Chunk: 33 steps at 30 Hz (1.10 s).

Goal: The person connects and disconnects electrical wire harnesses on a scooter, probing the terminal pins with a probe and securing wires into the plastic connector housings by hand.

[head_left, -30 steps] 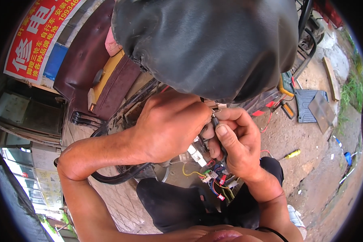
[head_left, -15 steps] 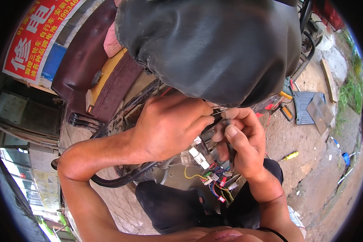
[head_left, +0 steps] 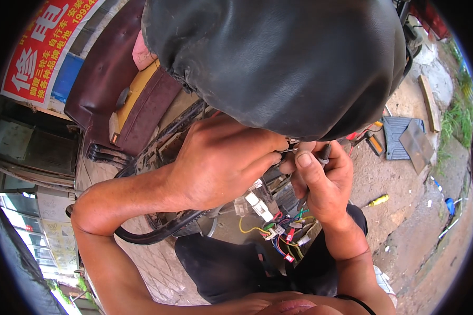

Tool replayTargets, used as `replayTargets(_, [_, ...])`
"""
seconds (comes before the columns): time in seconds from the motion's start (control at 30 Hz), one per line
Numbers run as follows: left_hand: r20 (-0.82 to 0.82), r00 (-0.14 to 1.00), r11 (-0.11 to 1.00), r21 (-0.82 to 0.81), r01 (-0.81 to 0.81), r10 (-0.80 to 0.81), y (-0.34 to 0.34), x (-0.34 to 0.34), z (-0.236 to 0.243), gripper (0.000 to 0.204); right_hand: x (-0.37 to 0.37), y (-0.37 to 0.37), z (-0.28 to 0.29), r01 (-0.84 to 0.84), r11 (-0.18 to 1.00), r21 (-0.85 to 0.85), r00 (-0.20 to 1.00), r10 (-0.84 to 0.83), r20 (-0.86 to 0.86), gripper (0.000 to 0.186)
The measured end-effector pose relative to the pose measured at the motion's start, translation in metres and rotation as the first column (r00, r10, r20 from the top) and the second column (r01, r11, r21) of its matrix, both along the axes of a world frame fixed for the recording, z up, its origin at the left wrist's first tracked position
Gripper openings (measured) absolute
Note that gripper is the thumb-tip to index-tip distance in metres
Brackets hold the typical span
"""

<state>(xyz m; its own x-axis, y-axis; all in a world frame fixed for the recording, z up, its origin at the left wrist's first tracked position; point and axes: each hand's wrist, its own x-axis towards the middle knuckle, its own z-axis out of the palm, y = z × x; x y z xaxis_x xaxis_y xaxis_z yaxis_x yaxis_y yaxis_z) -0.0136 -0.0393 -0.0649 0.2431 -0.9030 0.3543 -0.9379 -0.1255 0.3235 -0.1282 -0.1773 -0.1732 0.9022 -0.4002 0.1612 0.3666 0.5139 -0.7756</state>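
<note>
Both hands meet under the front edge of a black leather-like seat point(head_left: 278, 63). My left hand point(head_left: 226, 163) is closed, its fingertips pinched beneath that edge; what they hold is mostly hidden. A thin metal piece point(head_left: 289, 151) shows between the two hands' fingertips. My right hand point(head_left: 326, 184) curls around a slim dark rod point(head_left: 325, 153), whose rounded end sticks up past the index finger. Below the hands are a white plug connector point(head_left: 259, 207) and a bundle of coloured wires point(head_left: 286, 236) with small connectors.
A dark curved frame tube point(head_left: 163, 233) runs under my left forearm. On the ground at right are a yellow screwdriver point(head_left: 378, 200), an orange-black device point(head_left: 374, 144), a grey mat point(head_left: 397, 152) and a wood plank point(head_left: 429, 102). A maroon sofa point(head_left: 102, 79) stands at left.
My right hand has turned and shifted slightly right, and the dark rod's upper end now shows. The left hand has moved slightly right, still pinching. A thin metal piece is now plainer between them.
</note>
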Motion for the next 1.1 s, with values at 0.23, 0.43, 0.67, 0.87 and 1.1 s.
replayTargets(0.23, [-0.025, 1.0, 1.0, 0.015, 0.019, -0.019, 0.0, 0.002, 0.001, 0.016, 0.002, 0.001, 0.0, 0.005, 1.0, -0.024, 1.0, -0.005, 0.01, 0.011])
replayTargets(0.43, [-0.021, 1.0, 0.999, 0.025, 0.021, -0.021, -0.001, 0.002, 0.003, 0.016, 0.002, 0.002, 0.0, 0.017, 1.0, -0.021, 1.0, -0.016, 0.016, 0.011])
replayTargets(0.67, [-0.051, 0.999, 0.997, 0.082, -0.001, 0.005, 0.0, 0.001, 0.012, 0.014, 0.009, -0.007, -0.012, 0.163, 0.986, -0.013, 0.986, -0.163, 0.015, 0.015])
replayTargets(0.87, [-0.087, 0.996, 0.992, 0.121, 0.023, -0.013, 0.0, 0.004, 0.015, 0.012, 0.009, -0.008, -0.009, 0.244, 0.92, -0.308, 0.97, -0.232, 0.075, 0.03])
replayTargets(1.1, [-0.145, 0.989, 0.992, 0.123, 0.023, -0.005, 0.004, 0.018, 0.023, 0.012, 0.018, -0.01, -0.002, 0.427, 0.676, -0.6, 0.901, -0.371, 0.224, 0.033])
